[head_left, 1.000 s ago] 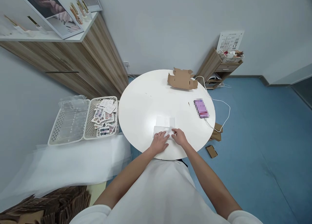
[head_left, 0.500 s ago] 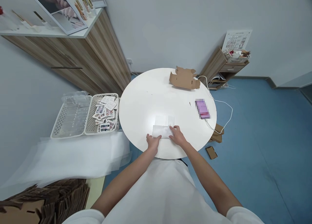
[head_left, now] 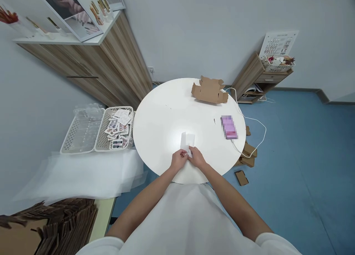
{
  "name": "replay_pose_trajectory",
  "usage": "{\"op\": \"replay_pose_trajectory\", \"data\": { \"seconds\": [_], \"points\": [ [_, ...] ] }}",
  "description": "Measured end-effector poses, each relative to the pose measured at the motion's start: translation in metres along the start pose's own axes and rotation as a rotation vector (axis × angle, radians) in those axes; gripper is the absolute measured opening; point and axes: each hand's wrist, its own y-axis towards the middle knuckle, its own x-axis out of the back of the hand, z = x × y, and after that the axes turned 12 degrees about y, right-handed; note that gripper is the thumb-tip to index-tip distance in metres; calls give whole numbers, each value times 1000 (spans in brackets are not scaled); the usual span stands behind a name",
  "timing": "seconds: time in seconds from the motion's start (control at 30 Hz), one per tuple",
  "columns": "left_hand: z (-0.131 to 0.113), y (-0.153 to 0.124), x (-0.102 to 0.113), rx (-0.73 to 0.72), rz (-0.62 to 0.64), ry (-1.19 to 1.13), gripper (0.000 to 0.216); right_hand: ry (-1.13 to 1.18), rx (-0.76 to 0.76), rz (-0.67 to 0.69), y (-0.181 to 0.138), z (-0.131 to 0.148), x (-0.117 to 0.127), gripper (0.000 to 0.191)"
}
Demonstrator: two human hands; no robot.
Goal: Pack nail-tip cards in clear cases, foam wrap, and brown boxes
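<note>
A small white translucent sheet (head_left: 188,139), partly folded, lies near the front edge of the round white table (head_left: 158,118). Both hands are closed on its near edge. My left hand (head_left: 179,158) pinches it from the left, with the fingertips bent inward. My right hand (head_left: 197,157) grips it from the right, nearly touching the left one. Between them the fingers hide the lower part of the sheet. Whether anything is wrapped inside I cannot tell.
An unfolded cardboard box (head_left: 210,91) and a pixelated purple object (head_left: 229,127) with a white cable lie on the table. Left are a basket of printed cards (head_left: 119,127), a basket of clear plastic cases (head_left: 85,131) and stacked white sheets (head_left: 91,173). Small boxes (head_left: 241,178) sit on the floor.
My hands have come together at the sheet's near edge; before, they were apart at its two sides. The sheet now looks narrower and more folded. The view has shifted slightly.
</note>
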Motion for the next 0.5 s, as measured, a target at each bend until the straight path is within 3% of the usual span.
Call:
{"op": "replay_pose_trajectory", "data": {
  "seconds": [0.13,0.23,0.4,0.5],
  "points": [
    [-7,-3,-10,-190,-12,378,23,105,62,47,-2,-7,5,51],
    [-6,-7,-8,-295,-15,530,28,238,6,30,-1,-5,9,44],
    [-1,-17,0,-476,64,487,30,239,-177,-87,10,6,5,27],
    [7,-18,4,-437,21,358,34,153,-224,-142,13,8,0,23]
  ]
}}
